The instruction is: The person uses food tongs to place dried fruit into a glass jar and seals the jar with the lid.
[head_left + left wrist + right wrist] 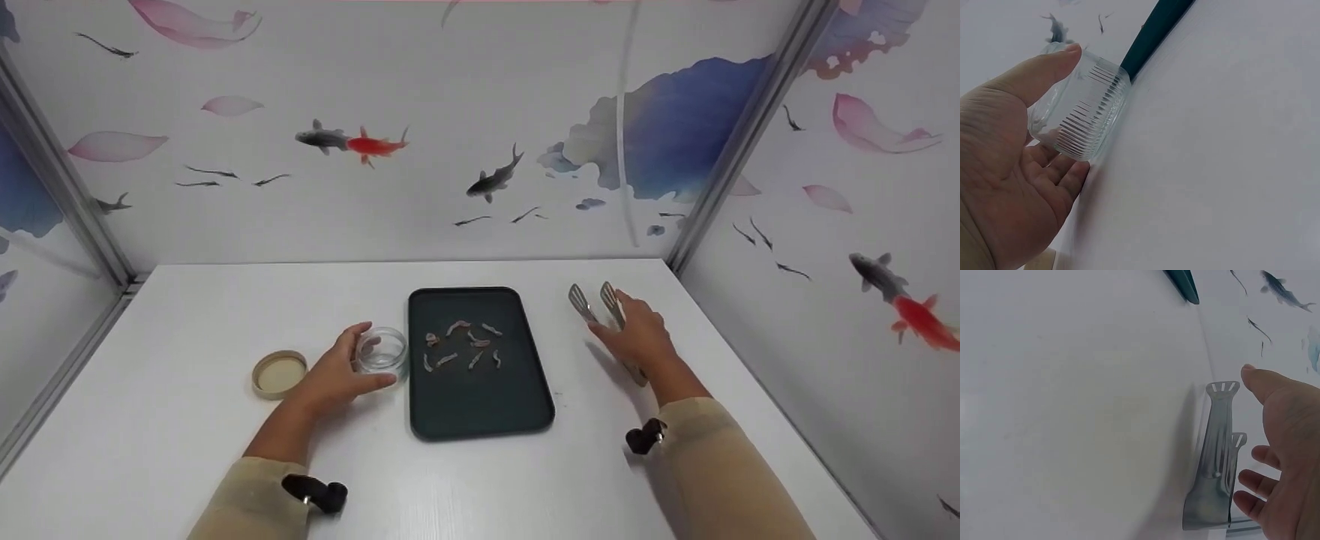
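While the left hand point(330, 379) bends around the clear round glass jar point(382, 361), just left of the dark green rectangular tray point(480, 411), whether gripping I cannot tell, the right hand point(639, 336) stretches forward, thumb and fingers apart, about the silver metal tongs point(1214, 455).

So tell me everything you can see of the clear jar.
The jar is clear, glass by its look, with ribbed sides and an open, round mouth. It looks empty. It seems to stand upright on the white table, just left of the dark tray; whether they touch isn't clear. The left hand curves round it, thumb and fingers on opposite sides.
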`<state>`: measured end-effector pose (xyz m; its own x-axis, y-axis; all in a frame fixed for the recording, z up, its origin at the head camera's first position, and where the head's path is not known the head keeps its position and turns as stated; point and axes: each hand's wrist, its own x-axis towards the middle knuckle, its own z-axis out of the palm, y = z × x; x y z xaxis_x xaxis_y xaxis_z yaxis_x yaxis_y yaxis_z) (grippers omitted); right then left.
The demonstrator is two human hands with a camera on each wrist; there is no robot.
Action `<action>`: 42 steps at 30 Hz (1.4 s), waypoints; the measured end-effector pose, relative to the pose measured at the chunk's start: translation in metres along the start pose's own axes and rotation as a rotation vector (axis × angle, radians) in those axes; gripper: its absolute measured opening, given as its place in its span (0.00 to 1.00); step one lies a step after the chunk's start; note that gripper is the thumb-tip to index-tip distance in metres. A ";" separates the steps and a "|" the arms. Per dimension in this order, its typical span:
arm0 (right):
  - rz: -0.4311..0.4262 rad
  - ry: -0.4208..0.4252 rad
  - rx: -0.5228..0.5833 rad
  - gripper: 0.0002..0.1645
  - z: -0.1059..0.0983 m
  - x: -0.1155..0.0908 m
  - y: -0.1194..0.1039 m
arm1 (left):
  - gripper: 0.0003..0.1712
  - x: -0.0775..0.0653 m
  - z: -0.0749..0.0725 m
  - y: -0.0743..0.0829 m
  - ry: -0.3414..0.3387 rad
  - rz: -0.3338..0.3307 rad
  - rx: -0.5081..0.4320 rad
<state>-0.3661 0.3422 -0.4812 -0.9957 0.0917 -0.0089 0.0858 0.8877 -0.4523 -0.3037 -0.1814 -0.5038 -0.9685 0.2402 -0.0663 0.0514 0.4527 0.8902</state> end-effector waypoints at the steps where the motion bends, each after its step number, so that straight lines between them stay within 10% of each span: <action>1: 0.016 -0.008 -0.006 0.62 0.001 0.001 0.001 | 0.67 0.000 -0.001 0.000 0.000 -0.001 0.002; 42: 0.040 0.005 -0.011 0.42 0.011 0.014 0.014 | 0.60 -0.002 0.001 0.002 0.040 -0.050 0.073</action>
<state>-0.3790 0.3512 -0.4974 -0.9914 0.1292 -0.0224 0.1258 0.8881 -0.4420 -0.3016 -0.1801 -0.5019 -0.9791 0.1821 -0.0902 0.0192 0.5249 0.8510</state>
